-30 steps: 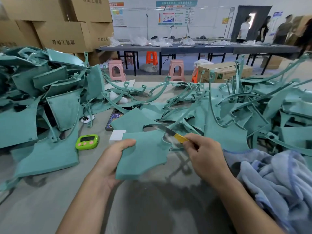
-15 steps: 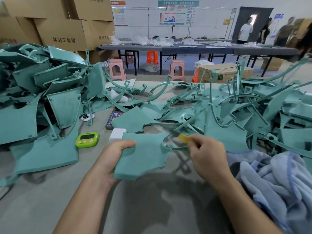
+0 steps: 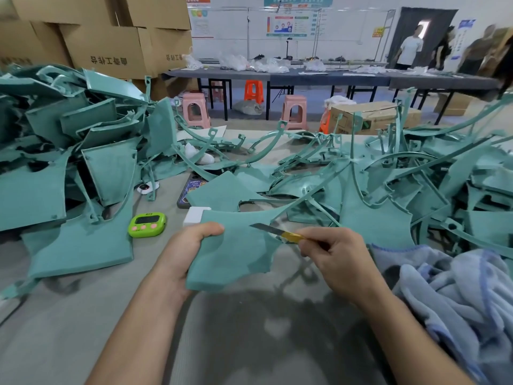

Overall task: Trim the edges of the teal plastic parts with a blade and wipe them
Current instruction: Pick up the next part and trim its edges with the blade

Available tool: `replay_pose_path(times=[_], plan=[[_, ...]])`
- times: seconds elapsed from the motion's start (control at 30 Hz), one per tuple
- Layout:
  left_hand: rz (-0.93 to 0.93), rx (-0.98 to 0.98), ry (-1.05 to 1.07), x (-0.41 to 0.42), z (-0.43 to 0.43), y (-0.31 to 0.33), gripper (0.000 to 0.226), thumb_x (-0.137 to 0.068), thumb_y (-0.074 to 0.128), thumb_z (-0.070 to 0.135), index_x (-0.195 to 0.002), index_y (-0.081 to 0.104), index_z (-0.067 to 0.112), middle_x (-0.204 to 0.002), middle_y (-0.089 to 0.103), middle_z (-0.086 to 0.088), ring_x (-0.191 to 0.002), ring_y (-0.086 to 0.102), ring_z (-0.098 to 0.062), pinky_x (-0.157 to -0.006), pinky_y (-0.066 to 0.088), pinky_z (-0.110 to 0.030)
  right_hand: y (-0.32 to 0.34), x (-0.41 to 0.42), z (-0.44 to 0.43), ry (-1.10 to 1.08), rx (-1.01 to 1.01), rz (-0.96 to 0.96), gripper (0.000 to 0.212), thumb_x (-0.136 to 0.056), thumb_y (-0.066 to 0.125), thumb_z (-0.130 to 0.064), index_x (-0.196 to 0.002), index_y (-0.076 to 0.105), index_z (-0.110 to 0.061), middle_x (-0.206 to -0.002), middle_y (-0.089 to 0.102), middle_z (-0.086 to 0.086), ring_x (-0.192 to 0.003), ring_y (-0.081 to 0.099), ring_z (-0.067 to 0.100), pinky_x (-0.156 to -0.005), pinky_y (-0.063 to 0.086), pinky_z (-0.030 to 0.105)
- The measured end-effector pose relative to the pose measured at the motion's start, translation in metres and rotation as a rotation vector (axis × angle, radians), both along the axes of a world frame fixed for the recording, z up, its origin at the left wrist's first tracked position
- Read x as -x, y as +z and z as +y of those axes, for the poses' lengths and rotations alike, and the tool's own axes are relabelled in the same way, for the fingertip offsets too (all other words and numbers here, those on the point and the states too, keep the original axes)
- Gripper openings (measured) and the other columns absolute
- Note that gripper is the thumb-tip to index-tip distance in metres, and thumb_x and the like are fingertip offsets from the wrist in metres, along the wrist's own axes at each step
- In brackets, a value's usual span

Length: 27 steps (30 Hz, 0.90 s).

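Far left of the held part, a big pile of teal parts is stacked loose on the grey surface, with cardboard boxes behind it. A green timer lies flat, up and left of the held part. A white block is right at the held part's top left corner. A phone lies farther back from that corner, partly under another teal piece.

The left hand grips the held part by its left edge, thumb on top, fingers curled underneath. The held part is a flat teal panel, face up, front and centre, lifted off the surface with its shadow below.

The blade lies over the held part's upper right area, grey tip pointing left. Cannot tell if the edge touches the plastic. The right hand, just right of the held part, pinches the blade's yellow handle in curled fingers.

A second heap of teal parts, panels and thin curved strips, sits behind and right of the held part. A blue cloth lies bunched up low right of the held part. Pink stools stand far behind it.
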<state>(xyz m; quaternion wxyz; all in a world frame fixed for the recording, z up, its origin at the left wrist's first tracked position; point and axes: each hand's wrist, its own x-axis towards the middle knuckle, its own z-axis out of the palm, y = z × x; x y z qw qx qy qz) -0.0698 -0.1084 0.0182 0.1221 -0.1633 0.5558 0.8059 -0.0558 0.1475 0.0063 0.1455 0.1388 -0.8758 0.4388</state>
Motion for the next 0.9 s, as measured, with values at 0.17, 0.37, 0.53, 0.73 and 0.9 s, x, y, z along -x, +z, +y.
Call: replay_pose_path(times=[0.17,0.37,0.53,0.73,0.9], plan=[[-0.019,-0.034,0.005,0.001,-0.006,-0.002,0.035,-0.089,0.059,0.015,-0.120,0.070,0.002,-0.102,0.076,-0.020,-0.068,0.073,-0.031,-0.053,0.059,-0.031,0.011,0.002,0.011,0.092,0.079,-0.068,0.044,-0.088,0.078,-0.009,-0.085,0.077,-0.052,-0.069,0.073,-0.017,-0.058,0.061,0.001,-0.060,0.045,0.012],[-0.017,-0.036,-0.063,0.002,-0.007,-0.003,0.043,-0.072,0.065,0.017,-0.112,0.073,0.002,-0.094,0.076,-0.019,-0.063,0.073,-0.031,-0.050,0.058,-0.031,0.006,0.003,0.005,0.078,0.051,-0.052,0.047,-0.091,0.075,-0.013,-0.085,0.074,-0.060,-0.069,0.072,-0.005,-0.058,0.061,0.016,-0.061,0.053,0.029],[-0.017,-0.028,-0.079,0.002,-0.008,-0.004,0.053,-0.064,0.066,0.019,-0.114,0.072,0.001,-0.101,0.076,-0.021,-0.069,0.074,-0.032,-0.054,0.059,-0.033,0.010,0.004,0.017,0.097,0.011,-0.069,0.041,-0.089,0.076,-0.010,-0.087,0.078,-0.050,-0.064,0.070,-0.017,-0.052,0.059,0.003,-0.056,0.044,0.012],[-0.041,0.025,-0.089,0.002,-0.012,-0.006,0.058,-0.063,0.067,0.019,-0.117,0.071,-0.002,-0.109,0.074,-0.024,-0.080,0.073,-0.036,-0.066,0.060,-0.037,0.004,0.008,0.009,0.152,-0.033,-0.110,0.032,-0.091,0.076,-0.015,-0.096,0.080,-0.047,-0.070,0.072,-0.010,-0.066,0.062,0.026,-0.063,0.052,0.038],[-0.040,0.047,-0.113,0.002,-0.012,-0.006,0.056,-0.063,0.068,0.020,-0.115,0.072,0.000,-0.108,0.074,-0.024,-0.076,0.073,-0.036,-0.062,0.061,-0.037,0.004,0.007,0.009,0.112,0.034,-0.043,0.043,-0.090,0.076,-0.013,-0.092,0.076,-0.056,-0.073,0.074,-0.010,-0.063,0.064,0.021,-0.062,0.053,0.033]])
